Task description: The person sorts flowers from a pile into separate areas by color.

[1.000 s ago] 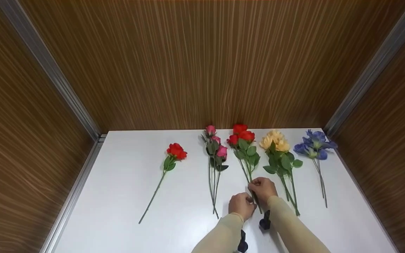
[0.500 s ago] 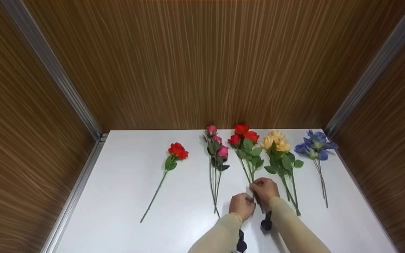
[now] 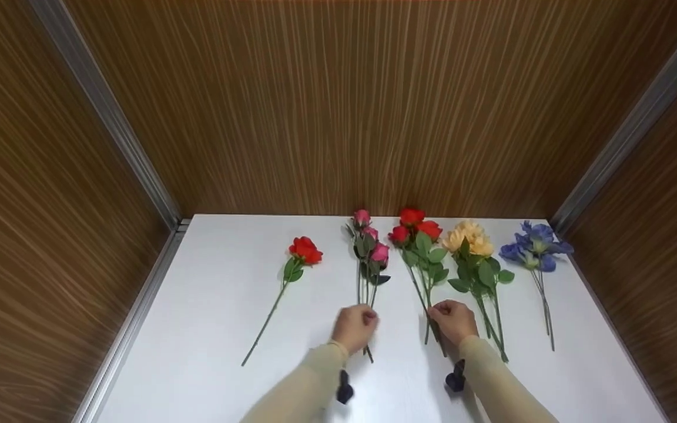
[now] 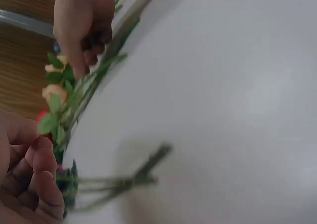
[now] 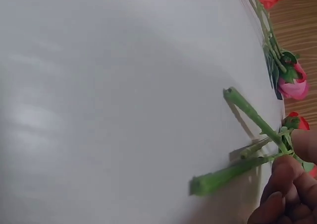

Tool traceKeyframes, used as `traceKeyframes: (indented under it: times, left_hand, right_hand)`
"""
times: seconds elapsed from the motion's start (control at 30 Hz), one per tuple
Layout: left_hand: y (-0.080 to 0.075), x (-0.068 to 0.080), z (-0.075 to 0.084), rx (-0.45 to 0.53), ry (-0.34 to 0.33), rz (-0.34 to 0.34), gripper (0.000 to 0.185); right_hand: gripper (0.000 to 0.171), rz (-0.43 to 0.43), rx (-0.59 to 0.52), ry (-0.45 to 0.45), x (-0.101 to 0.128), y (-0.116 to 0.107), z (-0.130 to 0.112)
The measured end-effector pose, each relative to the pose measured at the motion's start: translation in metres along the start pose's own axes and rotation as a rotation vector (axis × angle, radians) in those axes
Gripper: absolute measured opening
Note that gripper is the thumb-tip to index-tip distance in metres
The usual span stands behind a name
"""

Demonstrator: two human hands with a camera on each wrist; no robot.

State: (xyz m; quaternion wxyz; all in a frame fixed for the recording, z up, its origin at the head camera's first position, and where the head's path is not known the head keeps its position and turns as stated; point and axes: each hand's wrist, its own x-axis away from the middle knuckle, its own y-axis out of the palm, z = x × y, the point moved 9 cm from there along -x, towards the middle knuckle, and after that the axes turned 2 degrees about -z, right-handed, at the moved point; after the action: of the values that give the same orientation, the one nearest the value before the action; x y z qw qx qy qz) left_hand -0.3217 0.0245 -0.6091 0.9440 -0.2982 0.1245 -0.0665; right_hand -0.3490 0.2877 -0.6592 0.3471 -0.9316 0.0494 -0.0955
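On the white table (image 3: 215, 329) lies a row of artificial flowers. My left hand (image 3: 364, 319) is curled round the stems of the pink rose bunch (image 3: 371, 249); the stem ends (image 4: 130, 181) stick out past my bent fingers (image 4: 38, 178). My right hand (image 3: 437, 314) pinches the stems of the red rose bunch (image 3: 415, 229) near their lower end. In the right wrist view my fingertips (image 5: 285, 182) close on the green stems (image 5: 233, 173), whose cut ends lie on the table.
A single red rose (image 3: 305, 249) lies left of the hands, its long stem slanting down-left. Yellow flowers (image 3: 468, 238) and blue flowers (image 3: 535, 244) lie to the right. Wood-panel walls (image 3: 338, 106) enclose the table on three sides.
My left hand has left the red rose stems and moved left onto the pink rose stems. The right hand stays on the red bunch. The head view has shifted slightly.
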Motion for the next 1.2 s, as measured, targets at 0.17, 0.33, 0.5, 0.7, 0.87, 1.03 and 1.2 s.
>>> traceKeyframes:
  times: [0.17,0.33,0.5,0.7,0.87,1.03,1.2]
  left_hand:
    - [-0.067,0.006,-0.051,-0.128,-0.063,0.098,0.004]
    - [-0.122,0.026,-0.112,-0.198,-0.213,0.214,0.007]
    - [-0.155,0.054,-0.160,-0.261,-0.342,0.216,0.015]
    - [-0.169,0.075,-0.177,-0.346,-0.360,0.151,0.022]
    - [-0.165,0.076,-0.174,-0.384,-0.339,0.119,0.020]
    - [-0.157,0.076,-0.167,-0.349,-0.347,0.088,0.016]
    - [-0.155,0.077,-0.164,-0.349,-0.366,0.084,0.016]
  right_hand:
    - [0.026,0.004,0.024,-0.026,0.008,-0.004,0.002]
    - [0.026,0.038,0.056,-0.050,0.015,-0.007,0.006]
    - [0.031,0.028,0.050,-0.064,0.020,-0.004,0.010]
    - [0.032,0.026,0.073,-0.078,0.026,-0.001,0.012]
    - [0.029,0.019,0.101,-0.090,0.027,0.000,0.012]
    - [0.023,0.020,0.115,-0.093,0.028,0.002,0.011]
    - [0.017,0.025,0.113,-0.082,0.029,0.002,0.011]
